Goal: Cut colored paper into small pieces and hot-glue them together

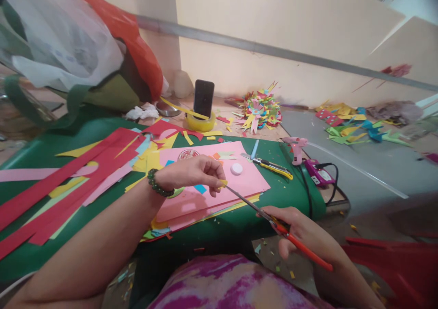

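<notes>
Green-covered table (287, 202), scissors (279, 228) over its front edge

Pink sheets (248, 181) lie near the front edge. Above them, the grip of the left hand (201, 171) pinches a small yellow scrap (223, 182); that of the right hand (292, 229) wraps the scissors, tips at the scrap. Toward the right edge are a yellow cutter (273, 167) and pink glue gun (297, 149); a phone (203, 98) stands near the back edge.
</notes>
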